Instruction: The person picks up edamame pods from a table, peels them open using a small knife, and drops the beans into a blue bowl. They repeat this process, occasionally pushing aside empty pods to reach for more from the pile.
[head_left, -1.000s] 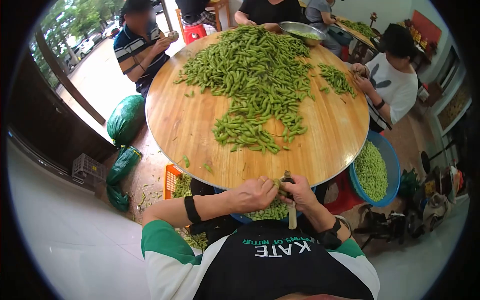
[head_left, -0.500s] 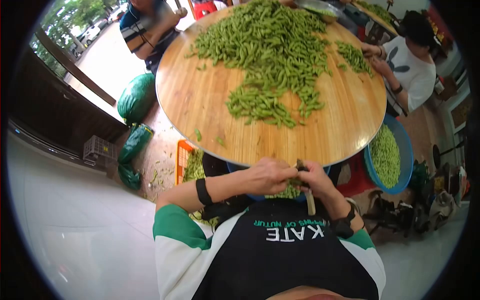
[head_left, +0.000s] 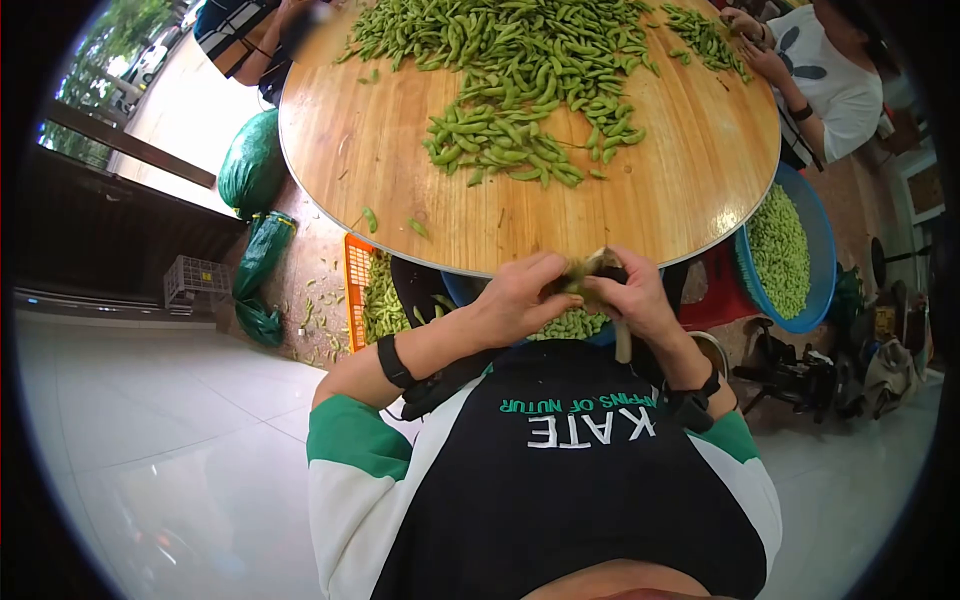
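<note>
Near edge of round table [head_left: 660,190]: left hand [head_left: 515,298] and right hand [head_left: 635,298], fingers curled tight, pinch one edamame pod [head_left: 582,272].

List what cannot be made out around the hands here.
Head view, all:
Pod: mostly covered by the left hand and right hand; whether it is open is unclear.
Handle in the right grip: its working end is hidden by the hand.
Basin: largely hidden by the hands and table.
Co-worker: cut off by the top edge.
</note>
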